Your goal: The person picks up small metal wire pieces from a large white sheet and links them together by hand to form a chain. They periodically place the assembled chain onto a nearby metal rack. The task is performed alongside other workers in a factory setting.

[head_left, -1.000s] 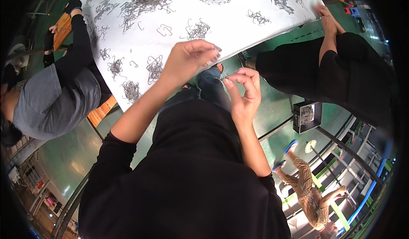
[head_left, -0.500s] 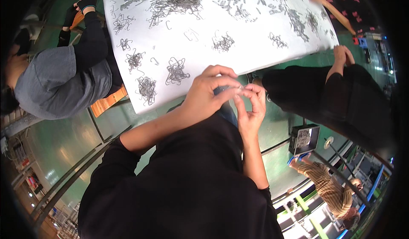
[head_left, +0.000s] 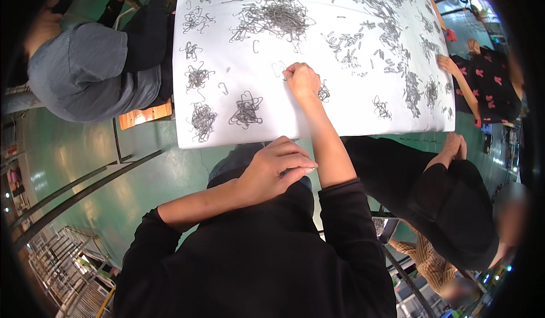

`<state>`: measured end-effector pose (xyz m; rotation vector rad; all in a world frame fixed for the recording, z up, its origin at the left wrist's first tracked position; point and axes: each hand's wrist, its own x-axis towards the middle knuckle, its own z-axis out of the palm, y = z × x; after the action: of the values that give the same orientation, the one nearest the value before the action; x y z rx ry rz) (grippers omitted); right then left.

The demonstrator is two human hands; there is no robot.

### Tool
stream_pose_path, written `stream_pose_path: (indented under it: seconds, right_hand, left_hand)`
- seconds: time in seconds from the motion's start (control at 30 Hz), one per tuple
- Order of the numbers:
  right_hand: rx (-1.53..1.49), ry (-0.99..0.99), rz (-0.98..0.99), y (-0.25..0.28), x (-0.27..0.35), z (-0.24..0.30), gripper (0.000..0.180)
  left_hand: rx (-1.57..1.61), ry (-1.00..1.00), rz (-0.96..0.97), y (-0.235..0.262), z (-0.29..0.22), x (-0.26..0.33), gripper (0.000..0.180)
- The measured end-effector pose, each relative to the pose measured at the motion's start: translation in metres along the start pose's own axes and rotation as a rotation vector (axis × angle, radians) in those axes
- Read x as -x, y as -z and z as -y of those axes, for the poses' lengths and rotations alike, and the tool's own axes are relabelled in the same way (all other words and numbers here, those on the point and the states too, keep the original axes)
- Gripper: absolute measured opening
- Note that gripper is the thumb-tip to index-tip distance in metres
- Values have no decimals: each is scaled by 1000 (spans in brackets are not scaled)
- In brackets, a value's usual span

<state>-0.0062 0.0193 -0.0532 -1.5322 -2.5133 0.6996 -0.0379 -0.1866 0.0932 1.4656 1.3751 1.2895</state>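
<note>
1. In the head view, the person's right hand (head_left: 304,81) is out over the big white sheet (head_left: 278,128). Its fingers are curled, and the tips are right by a thin, pale bent wire (head_left: 277,67). You cannot tell if the fingers have picked the wire up.
2. In the same view, the left hand (head_left: 276,167) is in front of the person's tummy, close to the near edge of the sheet. The thumb and first finger are pressed together. You cannot tell if something tiny is between them.
3. The thin wire lies on the white sheet, just left of the right hand's fingertips. A small wire heap (head_left: 324,93) peeks out beside the right wrist.
4. Farther up is a big dark pile of bent wires (head_left: 285,18). Lots of short grey bits (head_left: 413,91) are spread on the right side. A tangled clump (head_left: 247,111) sits nearer the person, to the left, and one lone hook (head_left: 223,88) lies above it.
5. A person in a grey shirt (head_left: 85,71) is on the left, by a wooden stool (head_left: 146,116). A person in black (head_left: 437,204) is on the right. The floor (head_left: 133,165) is green.
</note>
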Motion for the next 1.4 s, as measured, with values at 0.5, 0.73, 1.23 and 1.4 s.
stream_pose_path:
  seconds: [0.5,0.73,1.23,1.4]
  right_hand:
    - [-1018,-162,-16,90,111,-14,13]
    - [-1462,-198,-240,136,232,21,10]
    - [-1239,-130,-730,110,252,33,4]
    - [-1004,-13,-910,108,244,20,8]
  left_hand:
    - [-86,-88,38,1,14,3,14]
    - [-63,-103,116,-2,11,2,15]
    - [-7,-82,155,-26,1,-20,14]
    - [21,-162,240,-33,19,-44,16]
